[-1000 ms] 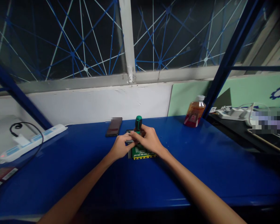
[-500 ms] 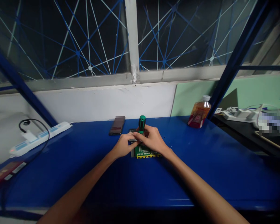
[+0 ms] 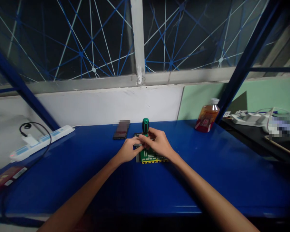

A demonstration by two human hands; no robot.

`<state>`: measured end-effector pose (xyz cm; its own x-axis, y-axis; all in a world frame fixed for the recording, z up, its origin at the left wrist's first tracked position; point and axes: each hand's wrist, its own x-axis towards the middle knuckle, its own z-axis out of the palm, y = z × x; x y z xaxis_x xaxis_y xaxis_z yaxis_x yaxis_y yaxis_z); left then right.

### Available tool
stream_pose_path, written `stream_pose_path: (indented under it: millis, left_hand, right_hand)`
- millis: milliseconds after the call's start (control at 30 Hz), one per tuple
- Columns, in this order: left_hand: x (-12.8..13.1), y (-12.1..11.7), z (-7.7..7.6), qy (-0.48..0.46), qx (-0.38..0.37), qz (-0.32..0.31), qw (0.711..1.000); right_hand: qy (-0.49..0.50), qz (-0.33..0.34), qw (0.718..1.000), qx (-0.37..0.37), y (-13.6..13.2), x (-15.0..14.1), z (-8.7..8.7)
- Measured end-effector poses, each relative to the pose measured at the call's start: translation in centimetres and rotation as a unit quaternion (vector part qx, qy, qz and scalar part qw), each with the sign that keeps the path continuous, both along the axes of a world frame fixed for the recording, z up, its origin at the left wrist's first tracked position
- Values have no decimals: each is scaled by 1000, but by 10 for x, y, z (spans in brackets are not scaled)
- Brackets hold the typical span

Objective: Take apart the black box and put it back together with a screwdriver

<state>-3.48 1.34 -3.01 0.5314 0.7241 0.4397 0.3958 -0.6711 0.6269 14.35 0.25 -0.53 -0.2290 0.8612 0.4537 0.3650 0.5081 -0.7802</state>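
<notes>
A screwdriver (image 3: 145, 125) with a green and black handle stands almost upright between my hands, handle end up. My right hand (image 3: 159, 142) has its thumb and fingers closed around the lower part of that handle. My left hand (image 3: 128, 150) meets it from the other side, thumb and fingertips drawn together close to the screwdriver's lower end; what they pinch is hidden. Under both hands lies a flat green piece (image 3: 151, 158) with white markings and a yellow-and-black front edge. A grey flat object shows partly behind and left of it. The screwdriver's tip is out of sight.
A dark phone (image 3: 121, 130) lies behind my left hand on the blue table (image 3: 103, 190). A drink bottle (image 3: 207, 117) stands at the back right. At left are a white power strip (image 3: 42, 143) with a plugged-in black cable and a red box (image 3: 7, 178). Tiny bits lie right of my hands.
The screwdriver's handle has tilted slightly to the left, with my right fingers shifting a little around it. My left hand stays almost where it was.
</notes>
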Motion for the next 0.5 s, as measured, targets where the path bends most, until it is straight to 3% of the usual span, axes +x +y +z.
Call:
stream_pose_path:
  millis: [167, 500]
  left_hand:
    - [3, -2, 1, 7, 29, 38, 999]
    - [0, 1, -1, 35, 61, 35, 997]
  right_hand:
    - [-6, 6, 1000, 3, 0, 0, 0]
    - [-15, -5, 1000, -4, -2, -1, 4]
